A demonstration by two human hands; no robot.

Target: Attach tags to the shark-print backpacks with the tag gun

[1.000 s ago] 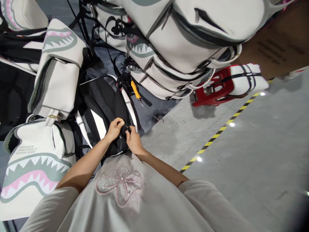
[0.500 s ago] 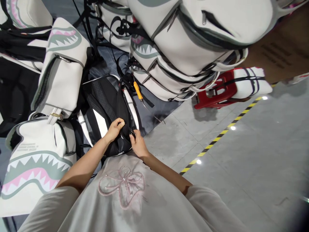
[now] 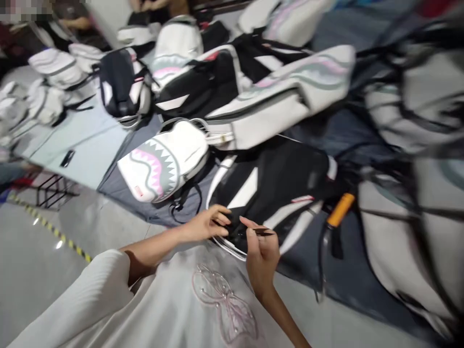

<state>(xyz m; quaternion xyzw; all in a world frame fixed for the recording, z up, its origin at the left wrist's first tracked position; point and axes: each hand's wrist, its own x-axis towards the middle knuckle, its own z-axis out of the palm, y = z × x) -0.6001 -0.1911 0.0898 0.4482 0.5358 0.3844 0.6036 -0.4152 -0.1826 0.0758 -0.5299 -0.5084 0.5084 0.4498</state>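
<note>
A black and white backpack (image 3: pixel 279 179) lies back side up on the dark cloth right in front of me, its straps and back panel showing. My left hand (image 3: pixel 212 223) is at its near left edge, fingers curled but apart, with nothing visible in them. Over the near end of the bag, my right hand (image 3: pixel 263 251) is closed around small black thread snips (image 3: pixel 264 232), whose pointed tips stick out to the right. To the right of the bag rests a tool with an orange handle (image 3: pixel 340 210) and a thin metal shaft.
A white shark-mouth backpack (image 3: pixel 166 162) and a longer one (image 3: pixel 279 116) lie left and behind. More bags are stacked at the right (image 3: pixel 391 232), blurred. A black phone-like object (image 3: pixel 67 158) lies on the pale table section (image 3: pixel 94 140). Another person's arm (image 3: pixel 154 5) shows at the back.
My view has swung to the left, bringing the far tables in. My left hand has let go of the black strap; my right hand has lifted from the bag's edge with the snips.
</note>
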